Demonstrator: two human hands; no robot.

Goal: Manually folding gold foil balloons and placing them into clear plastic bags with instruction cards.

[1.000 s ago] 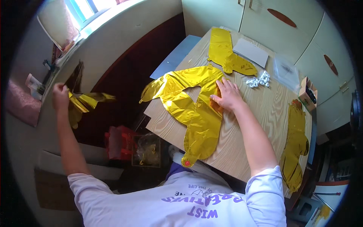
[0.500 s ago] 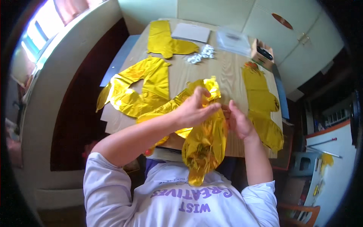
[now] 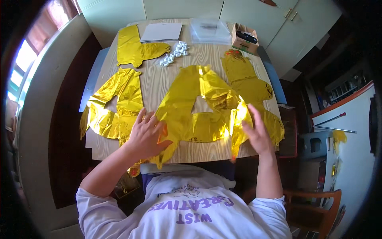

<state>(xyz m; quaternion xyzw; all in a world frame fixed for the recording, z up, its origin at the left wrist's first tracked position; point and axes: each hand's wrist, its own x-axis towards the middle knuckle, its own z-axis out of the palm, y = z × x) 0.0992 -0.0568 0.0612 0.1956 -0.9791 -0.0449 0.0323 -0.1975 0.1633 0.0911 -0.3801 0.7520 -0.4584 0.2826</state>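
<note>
In front of me a gold foil balloon (image 3: 177,99), uninflated and with a triangular hole, is spread across the table. Its right leg is crumpled and hangs over the near edge. My left hand (image 3: 149,133) rests against the balloon's left leg, fingers apart. At the right leg, my right hand (image 3: 258,133) is open, its fingers stretched out beside the shiny foil. A similar flat gold balloon (image 3: 129,89) lies to the left, close to my left hand. Another gold balloon (image 3: 240,73) lies on the right, partly covered by the middle one and my right hand.
On the wooden table (image 3: 199,53), a further gold balloon (image 3: 129,44) lies far left. White paper sheets (image 3: 161,32), small white rings (image 3: 169,57), clear plastic bags (image 3: 211,32) and a box with a black object (image 3: 245,40) sit toward the back. A wooden chair (image 3: 330,215) stands at lower right.
The balloon, gathered up before my chest earlier, is now spread over the table. My hands have moved apart, left hand leftward, and the whole scene has shifted left in view.
</note>
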